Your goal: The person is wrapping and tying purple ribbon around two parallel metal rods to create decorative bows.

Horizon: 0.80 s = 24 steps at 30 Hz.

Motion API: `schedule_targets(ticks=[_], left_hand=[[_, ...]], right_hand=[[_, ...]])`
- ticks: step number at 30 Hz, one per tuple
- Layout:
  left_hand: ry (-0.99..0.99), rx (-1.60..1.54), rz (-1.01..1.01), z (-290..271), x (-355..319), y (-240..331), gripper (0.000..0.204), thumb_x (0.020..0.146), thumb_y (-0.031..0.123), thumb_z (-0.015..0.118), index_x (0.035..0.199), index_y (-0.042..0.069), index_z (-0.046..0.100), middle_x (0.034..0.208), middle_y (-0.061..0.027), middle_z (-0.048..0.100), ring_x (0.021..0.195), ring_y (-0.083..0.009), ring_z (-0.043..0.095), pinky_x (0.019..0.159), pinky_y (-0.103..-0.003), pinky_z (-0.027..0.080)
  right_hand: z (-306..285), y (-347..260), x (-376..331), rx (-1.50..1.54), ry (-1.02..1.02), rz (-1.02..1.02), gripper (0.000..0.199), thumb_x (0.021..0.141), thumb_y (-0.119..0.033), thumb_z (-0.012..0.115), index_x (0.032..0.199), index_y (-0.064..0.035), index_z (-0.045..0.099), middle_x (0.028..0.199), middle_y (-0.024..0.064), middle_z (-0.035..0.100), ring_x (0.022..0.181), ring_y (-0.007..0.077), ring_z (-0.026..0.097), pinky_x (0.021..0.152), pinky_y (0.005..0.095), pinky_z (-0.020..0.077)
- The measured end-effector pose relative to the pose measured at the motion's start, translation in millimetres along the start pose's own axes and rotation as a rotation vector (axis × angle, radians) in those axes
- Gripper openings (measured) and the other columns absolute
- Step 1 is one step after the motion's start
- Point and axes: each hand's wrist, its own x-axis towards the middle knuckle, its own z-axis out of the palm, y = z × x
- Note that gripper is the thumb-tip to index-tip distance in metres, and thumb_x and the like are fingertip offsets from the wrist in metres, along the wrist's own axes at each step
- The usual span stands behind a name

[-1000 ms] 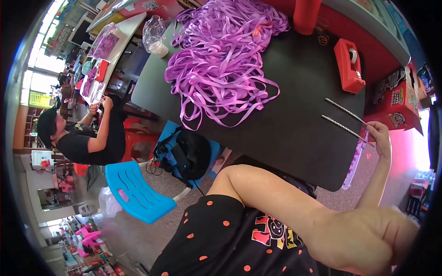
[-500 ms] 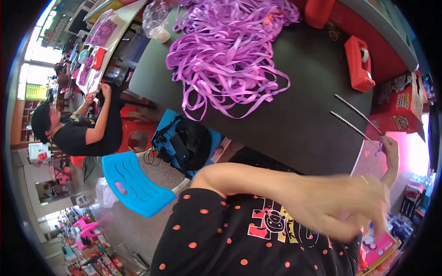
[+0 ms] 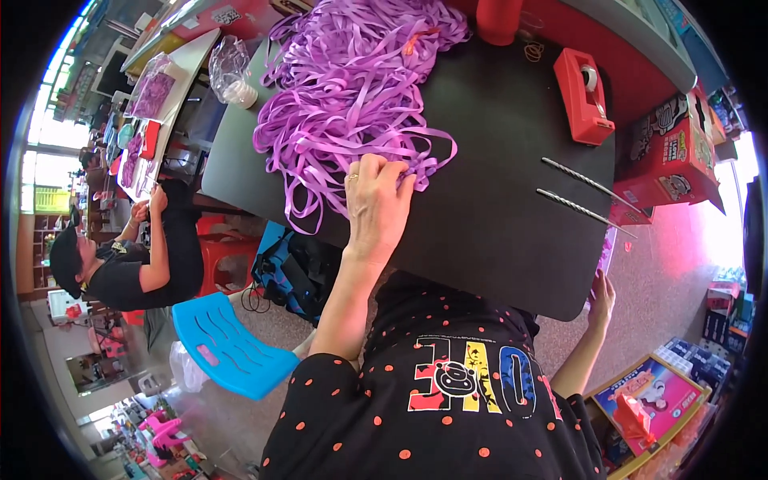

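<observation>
A large tangled heap of purple ribbon lies across the far left of the dark table. My left hand reaches to the heap's near edge, its fingers pinched together on a strand of the ribbon. Low beside the table's right edge is my right hand, fingers bent; the edge partly hides them, so what they hold does not show. A purple strip shows just above that hand. Two thin twisted metal rods lie side by side and jut past the right edge.
A red tape dispenser and a red container stand at the far right. A clear plastic bottle is at the far left. Beyond the right edge sits a red box. A blue stool and a seated person are left.
My left hand has swung from the right, in front of my chest, across to the ribbon heap. My right hand has dropped from the rod ends to beside the table edge. The view has shifted.
</observation>
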Motion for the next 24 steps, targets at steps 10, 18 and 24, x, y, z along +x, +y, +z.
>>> schedule_targets(ticks=[10,18,24], left_hand=[[0.011,-1.131,-0.381,-80.1,49.6,-10.2,0.015,0.088,0.007,0.064,0.1,-0.001,0.06,0.085,-0.0081,0.065,0.076,-0.0132,0.062,0.073,-0.025,0.048],[0.048,-1.21,-0.245,-116.5,85.7,-28.7,0.016,0.086,0.002,0.065,0.1,0.0,0.057,0.083,-0.0083,0.065,0.073,-0.0156,0.063,0.069,-0.026,0.051],[-0.186,-1.015,-0.362,-72.5,68.0,-16.1,0.013,0.083,-0.001,0.066,0.09,0.005,0.056,0.084,-0.0071,0.067,0.067,-0.0115,0.064,0.058,-0.019,0.045]], right_hand=[[-6.9,13.8,-34.5,0.392,0.222,-0.083,0.046,0.094,-0.033,0.057,0.13,-0.0052,0.051,0.123,0.0088,0.061,0.114,0.0179,0.056,0.091,0.0302,0.0407],[12.2,8.1,-25.2,0.466,0.154,-0.139,0.041,0.094,-0.028,0.057,0.128,-0.0037,0.052,0.118,0.0093,0.063,0.106,0.0161,0.06,0.086,0.0283,0.0458],[14.3,24.7,-29.3,0.501,0.17,-0.108,0.035,0.095,-0.024,0.056,0.125,-0.0057,0.055,0.113,0.0073,0.065,0.099,0.0137,0.061,0.079,0.0246,0.0469]])
